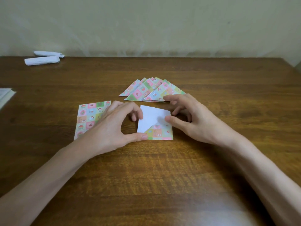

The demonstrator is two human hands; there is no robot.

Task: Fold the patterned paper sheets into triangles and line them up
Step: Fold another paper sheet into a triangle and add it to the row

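Left hand (pixel 114 124) grips the sheet (pixel 153 118) at its left edge; right hand (pixel 192 118) pinches its right edge. Triangles (pixel 146 90) lie just behind it.

the centre sheet (pixel 151 116) is showing a checker of pink, green, yellow and pale blue squares with small cartoon motifs; its turned-over flap is showing plain white. the flat stack (pixel 88 118) and the folded triangles (pixel 146 90) are carrying the same checker. the table (pixel 162 168) is displaying brown wood grain. the rolled papers (pixel 42 60) are appearing white, the wall (pixel 146 22) pale greenish cream.
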